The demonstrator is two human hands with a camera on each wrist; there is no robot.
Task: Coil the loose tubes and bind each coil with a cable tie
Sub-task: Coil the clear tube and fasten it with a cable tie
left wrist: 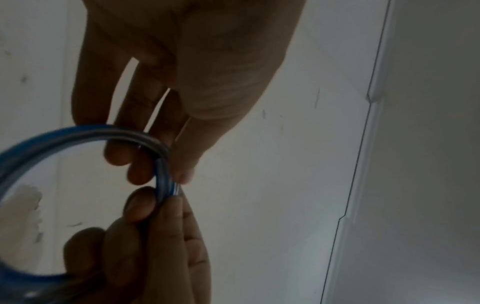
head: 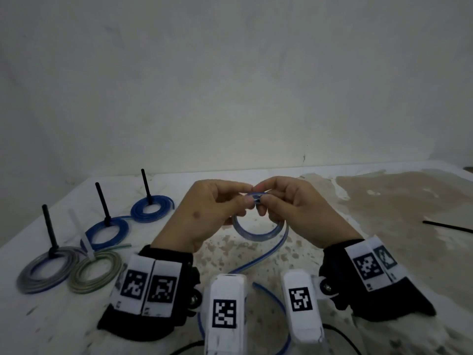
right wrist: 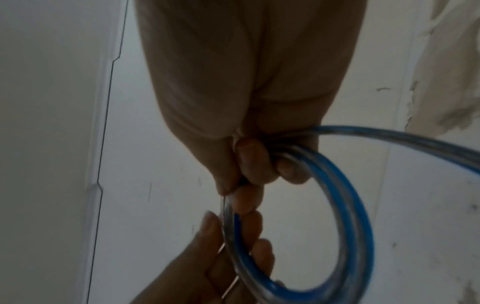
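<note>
nearest me, the free tail of the blue-striped tube (head: 258, 262) runs along the bench (head: 384, 206) between my wrists, up from under my wrist cameras to the right side of the small coil (head: 258, 234) i hold above the bench. so the slack comes in from below and from my right, and i judge that is what the next wrap turns on: my right hand is the one nearer the incoming length.

my left hand (head: 204, 216) has its fingers curled, thumb and fingertips pinching the top of the coil. my right hand (head: 297, 208) pinches the same top arc just beside it, fingertips of the two hands nearly touching. in the left wrist view the turns lie bunched under my left fingers (left wrist: 140, 174), and the right wrist view shows the loop hanging below my right fingers (right wrist: 249, 162), its plane roughly upright and facing me. nothing binds it yet. i think the left pinch must hold while the right slides back down the tail, else the turns may spring open.

farther off to my left lie four coils: a grey one (head: 48, 270) and a greenish one (head: 96, 271) nearer, then two blue ones (head: 106, 233) (head: 151, 208), each carrying an upstanding cable tie. well off to my right, a loose black cable tie (head: 445, 226) lies on the bench.
</note>
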